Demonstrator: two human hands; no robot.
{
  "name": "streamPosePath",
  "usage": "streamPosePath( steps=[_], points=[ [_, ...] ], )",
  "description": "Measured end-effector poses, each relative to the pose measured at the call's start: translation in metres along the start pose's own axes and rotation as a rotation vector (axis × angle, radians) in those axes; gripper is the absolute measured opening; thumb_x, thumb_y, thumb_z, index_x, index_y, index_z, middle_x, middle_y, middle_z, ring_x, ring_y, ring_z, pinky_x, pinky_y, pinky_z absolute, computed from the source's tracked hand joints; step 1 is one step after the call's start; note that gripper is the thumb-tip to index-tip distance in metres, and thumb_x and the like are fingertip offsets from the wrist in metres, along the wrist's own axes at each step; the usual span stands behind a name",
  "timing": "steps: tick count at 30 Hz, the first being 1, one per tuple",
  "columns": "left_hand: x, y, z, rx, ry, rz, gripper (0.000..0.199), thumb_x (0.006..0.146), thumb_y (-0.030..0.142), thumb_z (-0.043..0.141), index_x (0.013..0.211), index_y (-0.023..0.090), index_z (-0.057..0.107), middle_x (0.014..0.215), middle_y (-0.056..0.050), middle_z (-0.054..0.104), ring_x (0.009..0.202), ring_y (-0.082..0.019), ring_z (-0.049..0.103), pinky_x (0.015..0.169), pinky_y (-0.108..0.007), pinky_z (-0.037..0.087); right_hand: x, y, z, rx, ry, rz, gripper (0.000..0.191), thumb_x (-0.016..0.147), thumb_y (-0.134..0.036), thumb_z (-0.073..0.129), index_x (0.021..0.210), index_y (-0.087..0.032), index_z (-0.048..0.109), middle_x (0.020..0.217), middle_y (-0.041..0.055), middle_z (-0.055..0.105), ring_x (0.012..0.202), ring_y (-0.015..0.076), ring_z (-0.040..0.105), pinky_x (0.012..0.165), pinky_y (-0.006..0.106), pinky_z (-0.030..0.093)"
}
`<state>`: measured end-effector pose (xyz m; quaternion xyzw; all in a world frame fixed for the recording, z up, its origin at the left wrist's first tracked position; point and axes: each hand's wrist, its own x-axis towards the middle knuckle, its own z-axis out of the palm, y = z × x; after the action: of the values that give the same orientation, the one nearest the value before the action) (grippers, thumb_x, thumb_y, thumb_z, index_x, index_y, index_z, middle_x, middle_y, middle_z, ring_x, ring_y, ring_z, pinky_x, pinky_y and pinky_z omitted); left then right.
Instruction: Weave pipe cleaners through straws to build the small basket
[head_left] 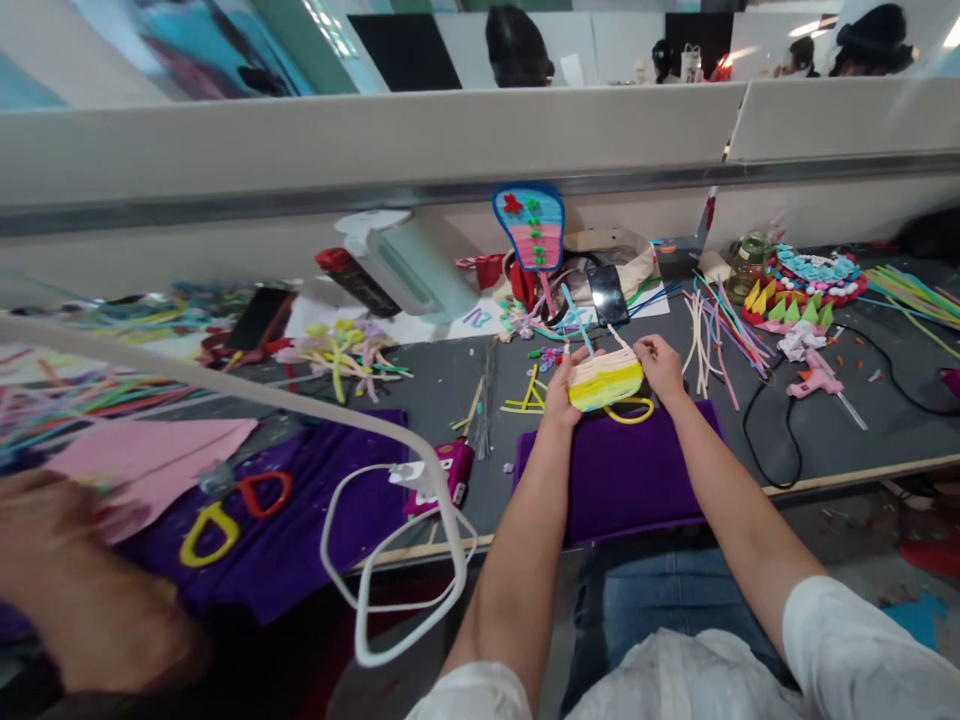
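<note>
A small craft panel (606, 380), covered in rows of yellow and cream pipe cleaners, is gripped along its left edge by my left hand (561, 390). My right hand (661, 368) pinches at its upper right corner, where a cream pipe cleaner (619, 340) sticks up; the fingertips partly hide the contact. A blue stem (577, 318) rises from the panel's far side. Just below the panel is a yellow pipe cleaner loop (631, 412). Under my hands lies a purple cloth (630, 475) at the table's front edge.
A pink glue gun (816, 378) with a black cord lies at right. A finished pipe-cleaner fan (530, 228) stands behind, near a phone (607, 293) and a pale jug (416, 265). At left are a white cable (360, 408), scissors (212, 530) and another person's hand (52, 530).
</note>
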<state>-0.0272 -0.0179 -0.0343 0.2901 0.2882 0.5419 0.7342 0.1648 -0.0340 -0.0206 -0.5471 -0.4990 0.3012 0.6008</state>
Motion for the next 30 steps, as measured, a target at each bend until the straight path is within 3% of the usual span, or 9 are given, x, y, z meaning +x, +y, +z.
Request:
streamPosePath(
  steps=[5,8,14,22,24,26,30],
  points=[
    [-0.003,0.002,0.002,0.014,-0.011,-0.014,0.057,0.086,0.066,0.050,0.103,0.013,0.065,0.109,-0.017,0.072,0.114,-0.031,0.064,0.094,-0.047,0.051,0.017,0.006,-0.046,-0.507,0.226,0.012,0.017,0.087,-0.021,0.048,0.092,-0.019,0.064,0.095,0.0087,0.067,0.090,0.0208,0.059,0.090,0.034,0.042],
    [-0.005,0.002,0.004,0.002,-0.031,-0.040,0.062,0.086,0.069,0.045,0.105,0.013,0.065,0.107,-0.017,0.072,0.113,-0.031,0.064,0.093,-0.046,0.052,0.025,0.014,-0.066,-0.694,0.257,0.087,0.016,0.083,-0.015,0.051,0.094,-0.016,0.063,0.100,0.0141,0.065,0.100,0.0246,0.057,0.095,0.040,0.041],
    [-0.008,0.001,0.007,0.002,-0.056,-0.065,0.063,0.085,0.071,0.046,0.105,0.014,0.065,0.109,-0.017,0.072,0.112,-0.031,0.064,0.093,-0.046,0.052,0.025,0.024,-0.075,-0.621,0.340,0.238,0.023,0.078,-0.010,0.053,0.099,-0.014,0.060,0.100,0.0172,0.064,0.101,0.0275,0.060,0.095,0.047,0.043],
    [-0.005,-0.002,0.007,-0.024,-0.066,-0.082,0.059,0.086,0.066,0.050,0.111,0.014,0.064,0.108,-0.016,0.072,0.107,-0.030,0.067,0.092,-0.046,0.052,0.024,0.002,-0.080,-0.641,0.463,0.181,0.038,0.076,-0.015,0.051,0.113,-0.015,0.061,0.089,0.0104,0.068,0.086,0.0241,0.064,0.086,0.041,0.048],
    [-0.003,-0.002,0.007,-0.026,-0.068,-0.091,0.058,0.086,0.064,0.051,0.114,0.015,0.063,0.107,-0.015,0.072,0.106,-0.030,0.068,0.091,-0.046,0.052,0.027,-0.005,-0.082,-0.479,0.499,0.146,0.041,0.076,-0.018,0.050,0.115,-0.017,0.061,0.082,0.0051,0.066,0.078,0.0201,0.063,0.079,0.035,0.050],
    [-0.002,-0.003,0.006,-0.029,-0.073,-0.101,0.057,0.087,0.062,0.052,0.116,0.015,0.063,0.105,-0.015,0.073,0.104,-0.030,0.068,0.091,-0.046,0.053,0.031,-0.010,-0.083,-0.107,0.437,0.145,0.038,0.074,-0.020,0.051,0.110,-0.018,0.063,0.069,-0.0015,0.059,0.061,0.0138,0.057,0.062,0.026,0.049],
    [0.000,-0.003,0.006,-0.029,-0.098,-0.109,0.052,0.088,0.056,0.055,0.115,0.012,0.063,0.100,-0.014,0.074,0.100,-0.029,0.070,0.090,-0.043,0.054,0.034,-0.017,-0.081,0.658,0.070,0.257,0.021,0.069,-0.014,0.058,0.087,-0.020,0.065,0.060,-0.0070,0.046,0.046,0.0050,0.041,0.038,0.013,0.033]
  ],
)
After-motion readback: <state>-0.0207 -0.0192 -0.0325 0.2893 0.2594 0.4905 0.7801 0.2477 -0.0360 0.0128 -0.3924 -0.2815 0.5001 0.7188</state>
